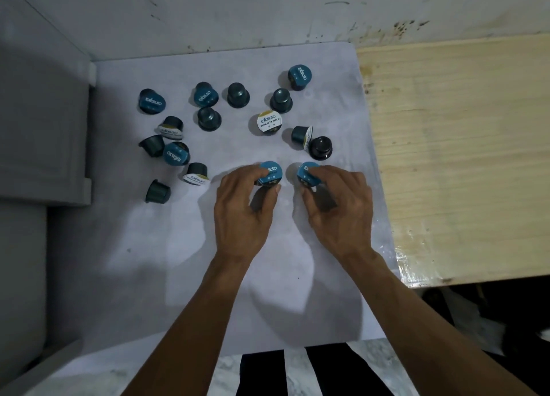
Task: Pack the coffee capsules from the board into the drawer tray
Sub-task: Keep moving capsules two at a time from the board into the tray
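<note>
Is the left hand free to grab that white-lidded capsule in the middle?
Probably not yet: the left hand already grips a blue-lidded capsule. The white-lidded capsule lies just beyond, with nothing between.

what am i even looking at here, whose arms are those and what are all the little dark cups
There is no machine here. This is a single picture from a camera worn on a person's head, looking down at their own two bare arms. The pale sheet is the work surface, with a wooden board beside it on the right. The small dark cups scattered on the sheet are coffee capsules; some show blue foil lids, and one white-lidded capsule stands near the middle. The left hand grips a blue-lidded capsule, and the right hand grips another blue-lidded capsule. No drawer tray can be clearly made out in this view.
</note>
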`<state>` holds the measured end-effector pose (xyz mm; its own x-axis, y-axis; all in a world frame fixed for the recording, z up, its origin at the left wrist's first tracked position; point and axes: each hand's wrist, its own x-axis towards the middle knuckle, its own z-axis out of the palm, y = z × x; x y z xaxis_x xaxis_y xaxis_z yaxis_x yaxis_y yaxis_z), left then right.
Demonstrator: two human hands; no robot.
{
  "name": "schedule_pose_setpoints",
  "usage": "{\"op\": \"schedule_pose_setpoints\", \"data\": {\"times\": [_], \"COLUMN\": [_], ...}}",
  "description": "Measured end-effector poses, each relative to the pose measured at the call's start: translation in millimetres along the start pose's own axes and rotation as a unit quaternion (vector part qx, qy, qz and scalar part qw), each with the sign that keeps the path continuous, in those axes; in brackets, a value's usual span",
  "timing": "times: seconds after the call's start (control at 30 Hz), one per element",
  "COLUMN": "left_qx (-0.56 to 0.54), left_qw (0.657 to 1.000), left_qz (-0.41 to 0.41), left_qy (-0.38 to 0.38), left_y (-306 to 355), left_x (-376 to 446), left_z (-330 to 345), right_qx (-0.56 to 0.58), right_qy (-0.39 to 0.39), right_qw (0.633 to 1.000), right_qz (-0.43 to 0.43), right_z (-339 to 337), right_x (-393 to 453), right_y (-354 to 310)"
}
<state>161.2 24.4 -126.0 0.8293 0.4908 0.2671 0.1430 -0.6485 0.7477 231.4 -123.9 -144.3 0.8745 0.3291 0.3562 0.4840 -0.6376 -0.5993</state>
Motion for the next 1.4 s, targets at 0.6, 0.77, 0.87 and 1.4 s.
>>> {"op": "schedule_pose_setpoints", "data": {"times": [0.6,0.77,0.87,1.4], "left_qx": [-0.008,-0.009,-0.003,0.077], "left_qw": [0.999,0.997,0.995,0.992], "left_qz": [-0.007,-0.006,0.007,-0.031], "left_qy": [0.051,0.081,0.098,0.1], "left_y": [24,52,65,-65], "left_x": [-18,-32,-40,-84], "left_z": [-37,-95,-145,-492], "right_qx": [0.053,0.101,0.127,0.238], "right_qy": [-0.001,0.01,0.013,-0.075], "right_qw": [0.999,0.994,0.99,0.961], "right_qz": [-0.01,-0.033,-0.06,-0.122], "right_z": [-25,-52,-65,7], "right_x": [-2,-5,-8,-62], "right_y": [-19,-65,-110,-418]}}
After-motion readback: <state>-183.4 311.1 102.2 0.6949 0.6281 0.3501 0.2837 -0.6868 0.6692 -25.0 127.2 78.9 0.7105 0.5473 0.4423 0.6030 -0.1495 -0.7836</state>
